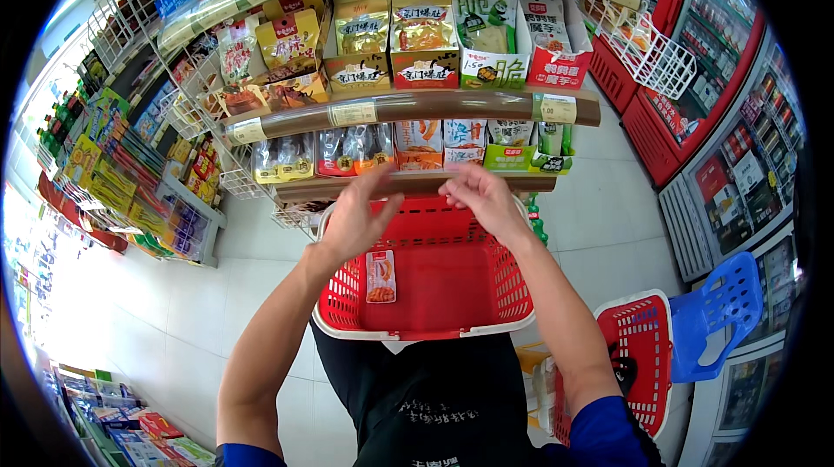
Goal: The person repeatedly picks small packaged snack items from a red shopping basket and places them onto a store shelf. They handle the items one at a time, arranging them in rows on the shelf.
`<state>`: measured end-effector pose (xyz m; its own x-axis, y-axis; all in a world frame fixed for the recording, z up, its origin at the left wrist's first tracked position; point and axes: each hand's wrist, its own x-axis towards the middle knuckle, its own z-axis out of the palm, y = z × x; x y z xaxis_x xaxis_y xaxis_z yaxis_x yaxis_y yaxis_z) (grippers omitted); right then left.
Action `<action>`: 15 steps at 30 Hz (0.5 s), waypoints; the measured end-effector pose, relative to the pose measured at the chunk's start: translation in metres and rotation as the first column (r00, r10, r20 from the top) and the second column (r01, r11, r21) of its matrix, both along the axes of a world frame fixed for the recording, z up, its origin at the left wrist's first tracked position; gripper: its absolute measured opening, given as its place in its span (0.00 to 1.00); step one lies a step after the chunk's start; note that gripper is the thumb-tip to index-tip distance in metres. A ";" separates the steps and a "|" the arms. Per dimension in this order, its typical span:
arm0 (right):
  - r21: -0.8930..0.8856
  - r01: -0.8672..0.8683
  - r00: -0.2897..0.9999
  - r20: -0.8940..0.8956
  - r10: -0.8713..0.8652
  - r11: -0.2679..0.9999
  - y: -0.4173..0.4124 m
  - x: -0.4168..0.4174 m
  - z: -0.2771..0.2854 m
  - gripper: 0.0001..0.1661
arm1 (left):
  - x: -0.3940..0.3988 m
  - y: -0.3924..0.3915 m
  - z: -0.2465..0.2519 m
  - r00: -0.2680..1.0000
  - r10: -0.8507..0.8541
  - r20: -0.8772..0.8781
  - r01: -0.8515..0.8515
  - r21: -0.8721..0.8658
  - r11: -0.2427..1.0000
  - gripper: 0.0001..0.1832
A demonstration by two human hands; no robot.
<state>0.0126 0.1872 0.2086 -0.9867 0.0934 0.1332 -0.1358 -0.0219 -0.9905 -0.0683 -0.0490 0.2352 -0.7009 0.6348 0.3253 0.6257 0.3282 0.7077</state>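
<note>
A red plastic shopping basket (436, 288) with a white rim is right in front of my body, against the lower shelf. One small snack packet (380, 277) lies inside it on the left. My left hand (355, 216) is over the basket's far left corner, thumb and fingers apart, with nothing in it. Above the far right part of the basket is my right hand (480, 198), its fingers curled towards the thumb; whether anything small is between them cannot be made out. Just beyond both hands, boxes of orange-and-white snack packets (418, 141) stand on the lower shelf.
Brown shelf edges (417, 108) with price tags cross ahead, above boxed snacks. White wire baskets (651, 53) jut out at upper right, near a red drinks fridge (694, 76). A second red basket (629, 363) and a blue plastic chair (720, 320) stand at lower right.
</note>
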 end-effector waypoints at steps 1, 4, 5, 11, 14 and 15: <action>0.020 0.033 0.999 -0.027 -0.032 0.999 0.001 -0.005 0.008 0.23 | -0.005 0.006 0.007 0.998 0.042 0.035 -0.044 0.058 0.997 0.30; 0.069 0.147 0.980 -0.144 -0.136 0.987 -0.001 -0.031 0.014 0.26 | -0.032 0.027 0.006 0.959 0.149 -0.240 -0.099 0.208 0.973 0.31; 0.077 0.181 0.970 -0.178 -0.165 0.980 0.000 -0.042 0.011 0.27 | -0.036 0.033 0.009 0.959 0.151 -0.241 -0.107 0.187 0.976 0.31; 0.250 0.273 0.954 -0.196 -0.228 0.929 0.006 -0.078 0.013 0.25 | -0.053 0.055 0.014 0.935 0.195 -0.296 -0.171 0.104 0.980 0.31; 0.292 0.281 0.953 -0.198 -0.230 0.914 0.009 -0.083 0.010 0.23 | -0.056 0.062 0.011 0.963 0.165 -0.214 -0.145 0.109 0.983 0.31; 0.305 0.284 0.952 -0.203 -0.229 0.909 0.009 -0.083 0.010 0.22 | -0.055 0.063 0.011 0.960 0.160 -0.229 -0.135 0.122 0.983 0.31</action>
